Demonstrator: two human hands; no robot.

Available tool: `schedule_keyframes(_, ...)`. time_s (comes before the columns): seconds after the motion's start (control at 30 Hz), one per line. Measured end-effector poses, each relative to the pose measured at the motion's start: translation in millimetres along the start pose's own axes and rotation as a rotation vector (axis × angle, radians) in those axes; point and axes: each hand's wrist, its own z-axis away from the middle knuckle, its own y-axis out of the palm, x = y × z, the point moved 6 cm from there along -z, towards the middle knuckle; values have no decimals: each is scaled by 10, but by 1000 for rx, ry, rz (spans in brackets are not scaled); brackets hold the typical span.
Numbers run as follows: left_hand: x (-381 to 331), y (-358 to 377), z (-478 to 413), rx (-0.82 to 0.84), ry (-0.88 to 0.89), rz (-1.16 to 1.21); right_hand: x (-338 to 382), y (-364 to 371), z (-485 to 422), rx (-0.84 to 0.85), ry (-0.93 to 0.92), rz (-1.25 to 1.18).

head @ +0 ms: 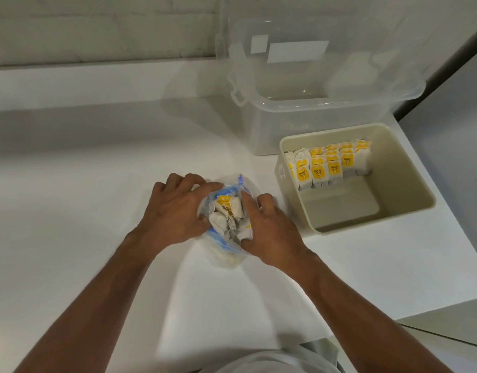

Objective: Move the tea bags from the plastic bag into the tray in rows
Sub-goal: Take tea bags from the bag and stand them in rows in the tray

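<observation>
A clear plastic bag [226, 254] with a blue zip edge lies on the white counter, holding several loose tea bags [226, 216] with yellow tags. My left hand [172, 211] grips the bag's left side at its open mouth. My right hand [267, 227] reaches into the opening, fingers curled among the tea bags there. To the right stands a beige tray [409, 168]. Rows of upright tea bags [329, 165] with yellow labels fill its far part; the near part of its floor is bare.
A large clear plastic storage bin [312, 98] with a latch handle stands behind the tray against the wall. The counter's right edge [447, 211] runs just past the tray. A pale rounded object shows at the bottom edge [272, 359].
</observation>
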Motion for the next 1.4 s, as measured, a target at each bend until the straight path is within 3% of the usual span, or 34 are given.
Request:
schedule_keyframes(0.2, 52, 48, 21, -23, -8, -56, -47, -21, -3, -80, 15, 9)
schedule_keyframes(0.43, -273, -267, 123, -209, 218, -9, 92, -257, 101, -500, -212, 43)
schedule_keyframes(0.6, -354, -167, 140, -104, 247, 133, 40, -193, 47, -402, -187, -136)
schedule_keyframes(0.73, -262, -89, 107, -94, 229, 77, -52, -87, -17, -347, -77, 55)
schedule_keyframes(0.87, -115, 108, 43, -26, 218, 184, -65, -54, -118, -290, -5, 64)
schedule_keyframes(0.97, -68, 138, 57, 16, 199, 298, -126, -113, -172, -269, 15, -139)
schedule_keyframes(1.03, -61, 87, 68, 30, 184, 417, -156, -169, -167, -321, 23, -291)
schedule_keyframes(1.17, -130, -137, 45, -17, 157, 561, -184, -217, -140, -456, 59, -292)
schedule_keyframes(1.4, -295, -573, -81, -155, 38, 590, -174, -447, 33, -519, 189, -621)
